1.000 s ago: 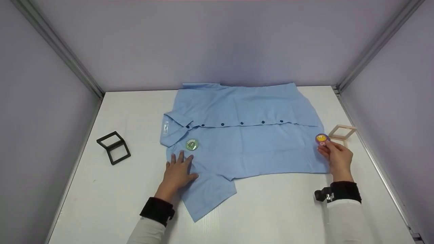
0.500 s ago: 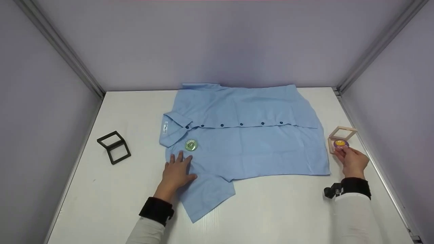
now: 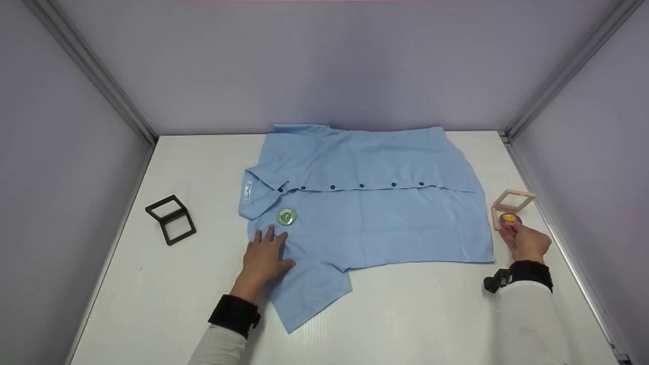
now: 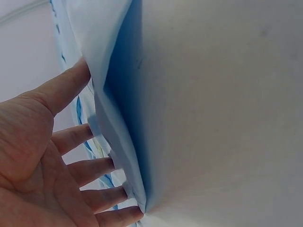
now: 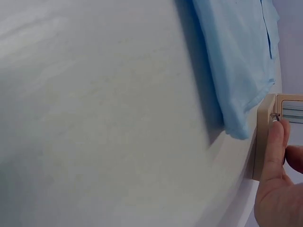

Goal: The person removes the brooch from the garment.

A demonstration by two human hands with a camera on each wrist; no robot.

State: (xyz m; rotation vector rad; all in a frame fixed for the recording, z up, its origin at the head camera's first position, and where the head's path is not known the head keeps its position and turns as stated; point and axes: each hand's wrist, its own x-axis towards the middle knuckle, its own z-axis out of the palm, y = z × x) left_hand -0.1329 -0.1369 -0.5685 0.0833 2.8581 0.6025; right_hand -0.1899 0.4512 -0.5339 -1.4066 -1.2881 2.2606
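Head view gives me the left hand [image 3: 263,261] spread on the blue shirt [image 3: 405,223], near the green badge [image 3: 287,217], and the right hand [image 3: 530,243] pinching the purple badge [image 3: 510,219] over the lower panel of the open wooden frame [image 3: 506,208] by the desk [image 3: 405,314]'s right edge, with the black frame [image 3: 173,217] well apart at left. Left wrist view shows me that hand's thumb and fingers apart, tips against the shirt's fabric. Right wrist view gives me fingers at the wooden frame, the badge mostly hidden.

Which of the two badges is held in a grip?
The purple badge with yellow centre, pinched in the right grip at the pale frame; the green badge lies unheld on the shirt.
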